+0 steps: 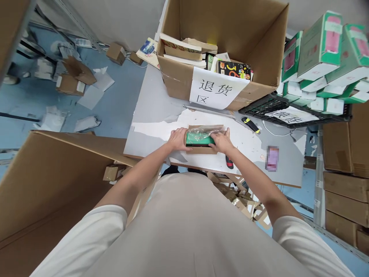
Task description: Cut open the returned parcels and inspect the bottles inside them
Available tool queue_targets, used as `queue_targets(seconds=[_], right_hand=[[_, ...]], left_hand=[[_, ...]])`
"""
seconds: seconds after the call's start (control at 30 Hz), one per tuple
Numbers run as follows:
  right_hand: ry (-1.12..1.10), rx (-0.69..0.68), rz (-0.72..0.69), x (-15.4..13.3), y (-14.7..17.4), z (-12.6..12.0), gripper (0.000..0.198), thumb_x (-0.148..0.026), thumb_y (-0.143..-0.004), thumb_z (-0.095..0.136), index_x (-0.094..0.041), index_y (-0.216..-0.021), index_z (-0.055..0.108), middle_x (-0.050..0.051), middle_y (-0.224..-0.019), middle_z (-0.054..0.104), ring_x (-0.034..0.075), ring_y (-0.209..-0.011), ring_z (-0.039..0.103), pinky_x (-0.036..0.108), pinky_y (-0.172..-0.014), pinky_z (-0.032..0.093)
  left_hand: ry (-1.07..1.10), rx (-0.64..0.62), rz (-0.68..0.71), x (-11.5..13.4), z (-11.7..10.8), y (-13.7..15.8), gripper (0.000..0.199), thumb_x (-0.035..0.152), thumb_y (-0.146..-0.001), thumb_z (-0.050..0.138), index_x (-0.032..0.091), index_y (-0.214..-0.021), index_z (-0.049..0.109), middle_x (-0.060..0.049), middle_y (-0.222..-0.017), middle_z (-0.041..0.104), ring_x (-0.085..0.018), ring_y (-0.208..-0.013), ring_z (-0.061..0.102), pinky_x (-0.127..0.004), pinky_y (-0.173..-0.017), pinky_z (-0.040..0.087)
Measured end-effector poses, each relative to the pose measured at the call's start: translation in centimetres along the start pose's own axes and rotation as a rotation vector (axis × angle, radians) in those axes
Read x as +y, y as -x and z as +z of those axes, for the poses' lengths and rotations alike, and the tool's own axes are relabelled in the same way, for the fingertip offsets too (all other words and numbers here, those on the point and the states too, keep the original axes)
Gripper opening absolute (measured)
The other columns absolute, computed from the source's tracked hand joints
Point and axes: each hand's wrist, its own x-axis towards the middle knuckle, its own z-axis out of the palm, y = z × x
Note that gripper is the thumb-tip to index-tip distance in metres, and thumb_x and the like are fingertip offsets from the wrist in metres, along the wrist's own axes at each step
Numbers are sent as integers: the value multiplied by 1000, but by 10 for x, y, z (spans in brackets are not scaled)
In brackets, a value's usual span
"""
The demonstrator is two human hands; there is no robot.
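Note:
On the table in front of me lies a small opened cardboard box (201, 151). Inside it sits a green box (198, 138), with clear plastic wrap (203, 131) crumpled along its far side. My left hand (177, 139) is closed around the left end of the cardboard box. At the other end, my right hand (221, 142) reaches in with bent fingers and grips the right part of the green box. A red and black box cutter (229, 162) lies just below my right hand. Farther right rests a yellow and black box cutter (250, 125).
A large carton (178, 82) of books stands at the table's back. To its right, a black crate (259, 109) holds several green and white boxes (319, 50). A blurred purple item (272, 158) lies right. A big open carton (57, 184) stands at left.

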Motion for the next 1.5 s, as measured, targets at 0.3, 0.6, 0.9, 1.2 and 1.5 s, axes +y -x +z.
queue_targets(seconds=[0.3,0.6,0.9,1.2,1.5], right_hand=[[-47,396,258,1,-20,-30,56,-49,-91,45,-14,-136,48,22,-134,49,37,-115,44,49,-94,31],[-48,607,-315,-37,-2,-38,30,-22,-95,41,-20,-119,59,13,-109,63,24,-98,54,40,-86,41],[-197,85,-294,-74,-41,10,47,-15,-80,64,-13,-127,54,17,-131,55,28,-118,51,41,-96,43],[-48,-101,-219,-83,-65,-2,66,-24,-72,72,-5,-130,46,23,-129,51,34,-121,48,45,-102,37],[-87,-140,-310,-69,-65,-10,50,-17,-74,67,-7,-120,51,20,-119,60,32,-110,59,40,-90,48]], left_hand=[[-31,-13,5,0,-4,2,98,66,-51,74,15,-129,41,-17,-124,55,-36,-115,50,-49,-98,35],[48,43,14,-7,6,7,110,66,-53,72,17,-142,31,-17,-140,45,-37,-129,40,-50,-107,27],[51,69,43,-9,12,7,113,64,-53,72,13,-144,30,-18,-140,45,-37,-128,40,-51,-109,23],[29,92,59,-6,17,3,114,63,-47,74,10,-139,32,-22,-136,47,-38,-124,43,-52,-109,20],[3,80,4,2,14,2,93,60,-47,75,14,-121,44,-16,-115,57,-35,-109,51,-54,-106,21]])
